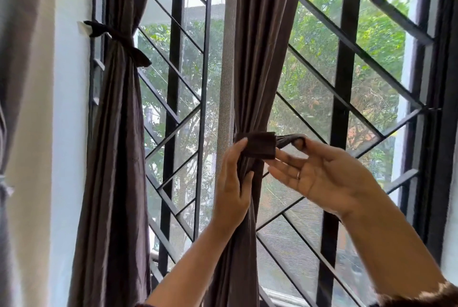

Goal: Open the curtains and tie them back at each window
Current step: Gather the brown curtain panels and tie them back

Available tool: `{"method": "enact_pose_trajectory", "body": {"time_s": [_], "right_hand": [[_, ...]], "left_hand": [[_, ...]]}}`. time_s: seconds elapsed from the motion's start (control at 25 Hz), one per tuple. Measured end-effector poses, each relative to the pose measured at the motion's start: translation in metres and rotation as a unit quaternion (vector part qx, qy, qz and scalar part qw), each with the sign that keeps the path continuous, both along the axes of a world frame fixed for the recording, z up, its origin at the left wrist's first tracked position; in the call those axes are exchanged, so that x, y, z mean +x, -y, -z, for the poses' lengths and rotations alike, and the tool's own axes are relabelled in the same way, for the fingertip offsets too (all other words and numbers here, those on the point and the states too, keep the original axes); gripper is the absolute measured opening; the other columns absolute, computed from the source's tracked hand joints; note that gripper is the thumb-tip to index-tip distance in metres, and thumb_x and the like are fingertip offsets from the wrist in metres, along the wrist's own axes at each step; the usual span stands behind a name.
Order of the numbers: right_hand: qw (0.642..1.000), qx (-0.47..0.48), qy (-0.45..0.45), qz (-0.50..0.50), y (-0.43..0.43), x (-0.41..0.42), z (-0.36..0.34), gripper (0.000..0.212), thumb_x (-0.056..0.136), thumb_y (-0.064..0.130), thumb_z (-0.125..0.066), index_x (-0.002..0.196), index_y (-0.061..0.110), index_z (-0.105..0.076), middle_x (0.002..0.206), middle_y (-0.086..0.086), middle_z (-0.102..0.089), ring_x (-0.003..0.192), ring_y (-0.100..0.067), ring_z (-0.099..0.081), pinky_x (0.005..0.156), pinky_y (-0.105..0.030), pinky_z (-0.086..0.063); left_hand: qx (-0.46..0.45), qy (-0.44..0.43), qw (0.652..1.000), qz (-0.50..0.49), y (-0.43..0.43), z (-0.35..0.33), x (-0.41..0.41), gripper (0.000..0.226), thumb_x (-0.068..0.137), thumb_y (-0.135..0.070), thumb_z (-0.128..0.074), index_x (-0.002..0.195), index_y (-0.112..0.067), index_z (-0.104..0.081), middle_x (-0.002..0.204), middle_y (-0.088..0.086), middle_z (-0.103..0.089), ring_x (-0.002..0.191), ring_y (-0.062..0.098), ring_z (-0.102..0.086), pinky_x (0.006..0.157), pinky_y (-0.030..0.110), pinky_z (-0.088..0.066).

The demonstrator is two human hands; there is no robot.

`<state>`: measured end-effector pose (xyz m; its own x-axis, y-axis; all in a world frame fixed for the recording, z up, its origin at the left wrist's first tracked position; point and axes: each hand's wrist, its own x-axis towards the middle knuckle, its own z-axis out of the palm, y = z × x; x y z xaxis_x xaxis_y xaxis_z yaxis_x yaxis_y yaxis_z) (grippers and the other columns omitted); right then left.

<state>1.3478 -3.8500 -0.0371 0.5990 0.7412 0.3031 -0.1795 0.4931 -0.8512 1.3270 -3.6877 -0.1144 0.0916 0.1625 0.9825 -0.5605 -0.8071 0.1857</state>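
Note:
A dark brown curtain (257,58) hangs gathered in the middle of the window. My left hand (233,182) grips the bunched fabric just below a dark tie-back band (261,145) that wraps across the curtain. My right hand (324,172) pinches the thin end of this band between thumb and forefinger, to the right of the curtain, its other fingers spread. A second brown curtain (116,133) at the left hangs gathered, held by a dark tie-back (119,38) that runs to a white wall hook (83,27).
Behind the curtains stands a black window grille (344,71) with diagonal bars and a mesh screen; green trees show outside. A white wall strip (69,133) lies left of the window, with another grey curtain (14,83) at the far left edge.

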Motion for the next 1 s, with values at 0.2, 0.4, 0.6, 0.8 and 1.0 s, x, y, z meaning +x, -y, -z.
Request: {"method": "enact_pose_trajectory", "body": {"time_s": [0.2, 0.4, 0.6, 0.8, 1.0], "right_hand": [[0.993, -0.063, 0.087, 0.055, -0.011, -0.010, -0.019, 0.018, 0.086, 0.026, -0.052, 0.071, 0.019, -0.060, 0.088, -0.009, -0.064, 0.085, -0.026, -0.062, 0.082, -0.047, -0.051], [0.961, -0.052, 0.218, 0.159, -0.036, -0.018, -0.004, 0.022, 0.088, 0.016, -0.057, 0.070, 0.020, -0.069, 0.076, 0.004, -0.071, 0.076, -0.008, -0.066, 0.077, -0.032, -0.053], [0.885, -0.028, 0.363, 0.290, -0.047, -0.013, 0.009, 0.018, 0.089, 0.008, -0.056, 0.078, 0.005, -0.070, 0.086, -0.023, -0.068, 0.082, -0.033, -0.065, 0.082, -0.047, -0.051], [0.755, -0.058, 0.506, 0.414, -0.047, -0.014, 0.020, 0.013, 0.087, 0.006, -0.059, 0.088, 0.004, -0.071, 0.083, 0.004, -0.061, 0.078, -0.016, -0.061, 0.067, -0.009, -0.043], [0.696, -0.094, 0.562, 0.437, -0.044, -0.011, 0.032, 0.015, 0.086, 0.012, -0.061, 0.086, -0.001, -0.070, 0.090, -0.009, -0.063, 0.078, -0.022, -0.058, 0.065, -0.017, -0.040]], "left_hand": [[0.045, -0.031, 0.998, -0.033, -0.004, -0.001, -0.006, 0.058, 0.082, 0.004, -0.057, 0.130, -0.021, -0.035, 0.127, -0.008, -0.044, 0.121, -0.005, -0.039, 0.102, 0.005, -0.028], [0.043, -0.076, 0.996, 0.009, -0.004, -0.003, -0.015, 0.054, 0.081, -0.008, -0.060, 0.126, -0.027, -0.038, 0.125, -0.004, -0.052, 0.117, 0.006, -0.050, 0.100, 0.017, -0.040], [-0.057, 0.008, 0.998, 0.005, 0.006, -0.019, -0.035, 0.024, 0.087, -0.024, -0.044, 0.097, -0.019, -0.065, 0.123, 0.004, -0.054, 0.120, 0.010, -0.047, 0.101, 0.022, -0.037], [0.013, -0.071, 0.990, -0.121, 0.028, -0.081, -0.054, 0.035, 0.086, -0.044, -0.054, 0.077, -0.013, -0.068, 0.075, -0.002, -0.059, 0.073, 0.011, -0.053, 0.066, 0.026, -0.042], [0.048, -0.348, 0.909, -0.223, 0.038, -0.111, -0.050, 0.040, 0.078, -0.051, -0.063, 0.086, -0.012, -0.065, 0.078, 0.001, -0.062, 0.079, 0.018, -0.058, 0.067, 0.029, -0.040]]}}
